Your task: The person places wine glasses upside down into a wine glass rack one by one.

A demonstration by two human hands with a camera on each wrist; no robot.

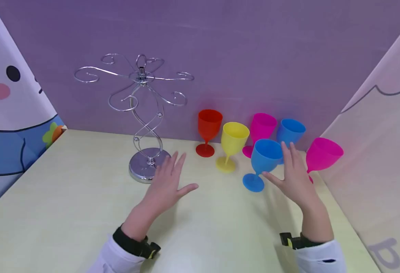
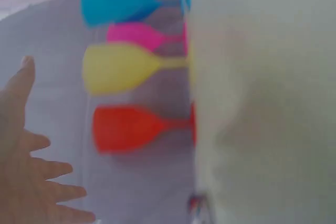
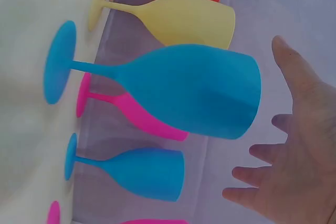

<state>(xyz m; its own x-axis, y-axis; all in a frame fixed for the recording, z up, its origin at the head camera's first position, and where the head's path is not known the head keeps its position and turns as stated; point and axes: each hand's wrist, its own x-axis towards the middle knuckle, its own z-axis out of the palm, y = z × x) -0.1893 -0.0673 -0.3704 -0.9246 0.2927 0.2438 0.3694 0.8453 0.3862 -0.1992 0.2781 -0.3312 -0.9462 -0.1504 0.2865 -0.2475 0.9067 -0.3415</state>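
My left hand [image 1: 166, 186] hovers over the table in front of the round base of a chrome glass-holder stand [image 1: 148, 161], fingers spread and holding nothing. Its curled wire arms fan out at the top. My right hand [image 1: 295, 178] is beside the front blue goblet [image 1: 266, 156], fingers stretched out; the right wrist view shows a gap between the fingers and that blue goblet [image 3: 194, 90]. Behind it stand a second blue goblet [image 1: 290, 131] and a pink goblet [image 1: 261, 127]. A yellow goblet [image 1: 234, 138] and a red goblet [image 1: 209, 125] are to the left.
Another pink goblet [image 1: 323, 154] stands right of my right hand, near the right wall panel [image 1: 384, 151]. A purple backdrop [image 1: 254, 49] rises along the back edge of the pale table [image 1: 66, 212]. A cartoon-printed panel [image 1: 12, 113] borders the left side.
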